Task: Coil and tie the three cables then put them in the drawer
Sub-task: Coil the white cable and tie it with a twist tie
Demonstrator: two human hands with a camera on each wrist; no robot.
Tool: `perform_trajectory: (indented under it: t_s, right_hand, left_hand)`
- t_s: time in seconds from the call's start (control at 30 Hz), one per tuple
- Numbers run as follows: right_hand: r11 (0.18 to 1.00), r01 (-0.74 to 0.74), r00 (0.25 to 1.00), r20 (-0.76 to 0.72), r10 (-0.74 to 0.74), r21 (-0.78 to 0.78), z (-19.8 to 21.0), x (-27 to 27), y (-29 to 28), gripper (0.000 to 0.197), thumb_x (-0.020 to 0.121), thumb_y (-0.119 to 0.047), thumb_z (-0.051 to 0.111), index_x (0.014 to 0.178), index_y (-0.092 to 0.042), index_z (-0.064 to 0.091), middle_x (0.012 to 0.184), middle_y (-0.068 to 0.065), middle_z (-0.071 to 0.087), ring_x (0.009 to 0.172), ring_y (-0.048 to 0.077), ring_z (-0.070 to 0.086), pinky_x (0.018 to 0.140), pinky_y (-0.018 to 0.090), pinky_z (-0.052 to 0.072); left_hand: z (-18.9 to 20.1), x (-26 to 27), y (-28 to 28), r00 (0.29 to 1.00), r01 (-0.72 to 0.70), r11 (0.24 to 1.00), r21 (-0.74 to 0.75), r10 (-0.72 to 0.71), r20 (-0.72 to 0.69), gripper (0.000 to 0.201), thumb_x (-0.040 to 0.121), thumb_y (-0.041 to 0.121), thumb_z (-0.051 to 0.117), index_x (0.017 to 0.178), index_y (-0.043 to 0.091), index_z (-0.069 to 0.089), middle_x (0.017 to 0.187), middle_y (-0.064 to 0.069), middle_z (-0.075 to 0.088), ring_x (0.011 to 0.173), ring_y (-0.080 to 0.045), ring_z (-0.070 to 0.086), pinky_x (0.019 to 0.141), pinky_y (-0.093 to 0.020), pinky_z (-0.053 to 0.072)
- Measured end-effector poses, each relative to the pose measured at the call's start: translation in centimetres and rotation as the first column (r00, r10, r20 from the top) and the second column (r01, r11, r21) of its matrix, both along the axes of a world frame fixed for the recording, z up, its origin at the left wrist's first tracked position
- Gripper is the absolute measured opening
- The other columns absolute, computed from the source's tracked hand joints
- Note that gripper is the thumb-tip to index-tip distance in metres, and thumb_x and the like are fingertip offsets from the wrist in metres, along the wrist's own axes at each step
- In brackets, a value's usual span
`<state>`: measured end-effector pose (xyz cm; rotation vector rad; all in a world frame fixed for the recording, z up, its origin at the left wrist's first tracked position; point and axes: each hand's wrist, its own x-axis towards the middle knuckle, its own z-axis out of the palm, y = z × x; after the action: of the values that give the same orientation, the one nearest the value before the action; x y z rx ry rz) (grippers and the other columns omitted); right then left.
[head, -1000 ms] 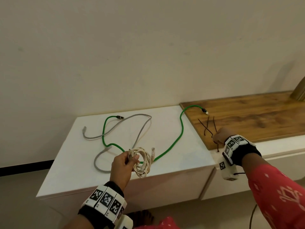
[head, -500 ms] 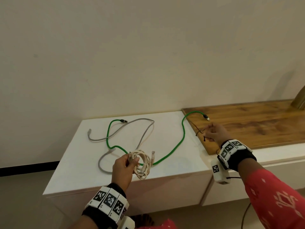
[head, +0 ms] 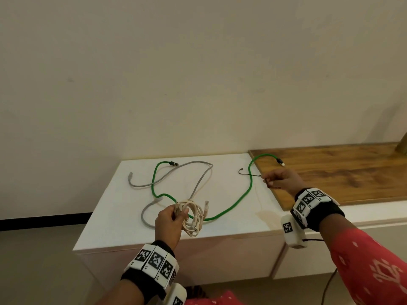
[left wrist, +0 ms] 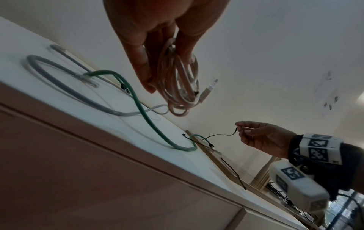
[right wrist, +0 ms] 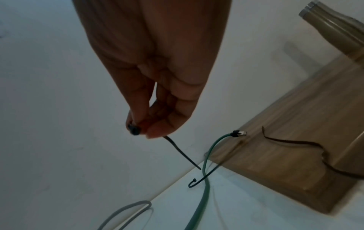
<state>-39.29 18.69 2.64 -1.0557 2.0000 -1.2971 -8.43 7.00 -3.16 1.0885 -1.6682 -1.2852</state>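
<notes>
Above the white cabinet (head: 114, 219) in the head view, the left hand (head: 168, 223) gripped a coiled cream cable (head: 193, 216), while a green cable (head: 240, 199) and a grey cable (head: 198, 181) lay loose on top. The left wrist view showed the right hand (left wrist: 262, 137) pinching a thin black tie (left wrist: 220, 135). In the right wrist view, another black tie (right wrist: 202, 179) lay across the green cable, a third (right wrist: 307, 147) on the wooden top (right wrist: 295, 179).

Likely home room: low white cabinet (head: 114, 216) with wood-topped section (head: 343, 172) (drawer fronts below), plain cream wall (head: 198, 73).
</notes>
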Motion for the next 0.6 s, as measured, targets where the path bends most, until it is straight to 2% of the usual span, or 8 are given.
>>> perform_trajectory:
  t_s: [0.07,0.13,0.23,0.3,0.37,0.47,0.6]
  right_hand:
    - [0.998,0.04,0.999,0.038,-0.039,-0.038,0.0,0.3,-0.3,0.034,0.081,0.021,0.047,0.078,-0.008,0.064,0.056,-0.007,0.065,0.052,-0.004,0.061,0.057,0.009,0.053]
    - [0.991,0.091,0.992,0.1,-0.082,-0.094,0.2,0.6,-0.5,0.033,0.082,0.018,0.049,0.073,-0.011,0.062,0.047,-0.009,0.065,0.046,-0.004,0.059,0.051,0.009,0.051]
    - [0.98,0.112,0.99,0.097,-0.097,-0.166,1.5,2.1,-0.9,0.028,0.083,0.01,0.055,0.069,-0.013,0.062,0.045,-0.01,0.062,0.043,-0.005,0.054,0.045,0.007,0.045]
    - [0.983,0.083,0.996,0.033,-0.078,-0.165,2.6,3.8,-1.0,0.028,0.082,0.007,0.058,0.066,-0.016,0.062,0.047,-0.012,0.062,0.047,-0.007,0.055,0.05,0.005,0.045]
    - [0.988,0.022,0.998,0.056,-0.014,-0.155,3.4,6.0,-0.7,0.026,0.083,0.009,0.055,0.068,-0.012,0.061,0.051,-0.008,0.064,0.05,-0.005,0.06,0.055,0.009,0.05]
    - [0.99,-0.067,0.98,0.177,0.088,-0.123,3.8,10.1,0.1,0.018,0.086,0.007,0.053,0.075,-0.006,0.06,0.053,0.001,0.063,0.051,0.012,0.063,0.055,0.024,0.056]
    - [0.992,-0.1,0.945,0.306,0.119,-0.078,3.0,14.9,0.5,0.013,0.083,0.004,0.059,0.089,-0.007,0.064,0.058,0.007,0.061,0.047,0.012,0.061,0.05,0.024,0.055]
  left_hand:
    - [-0.2,-0.1,-0.2,1.0,-0.011,1.0,0.004,0.011,0.005,0.012,0.084,0.015,0.062,0.073,0.011,0.065,0.075,-0.021,0.068,0.079,-0.04,0.064,0.075,-0.058,0.053]
    - [-0.3,-0.1,-0.1,1.0,-0.017,1.0,0.007,0.017,0.006,0.013,0.084,0.015,0.062,0.074,0.008,0.065,0.075,-0.022,0.068,0.078,-0.041,0.064,0.075,-0.058,0.053]
    - [0.0,0.1,0.0,1.0,-0.016,1.0,0.027,0.016,-0.009,0.012,0.084,0.014,0.062,0.073,0.011,0.065,0.076,-0.021,0.068,0.079,-0.04,0.064,0.077,-0.057,0.053]
    - [0.3,0.2,0.1,1.0,-0.017,0.999,0.037,0.018,-0.019,0.012,0.084,0.016,0.063,0.074,0.009,0.065,0.077,-0.021,0.068,0.08,-0.04,0.065,0.077,-0.057,0.053]
    - [0.5,0.3,0.2,0.999,-0.027,0.999,0.048,0.028,-0.033,0.012,0.084,0.018,0.063,0.076,0.009,0.065,0.078,-0.021,0.069,0.08,-0.039,0.065,0.077,-0.057,0.054]
    - [1.1,0.4,0.6,0.998,-0.038,0.996,0.075,0.043,-0.056,0.012,0.084,0.018,0.063,0.074,0.011,0.064,0.079,-0.019,0.069,0.08,-0.038,0.066,0.076,-0.056,0.054]
    - [2.9,0.5,2.1,0.995,-0.021,0.994,0.11,0.032,-0.099,0.018,0.085,0.016,0.062,0.067,0.016,0.062,0.071,-0.012,0.065,0.077,-0.036,0.065,0.077,-0.054,0.055]
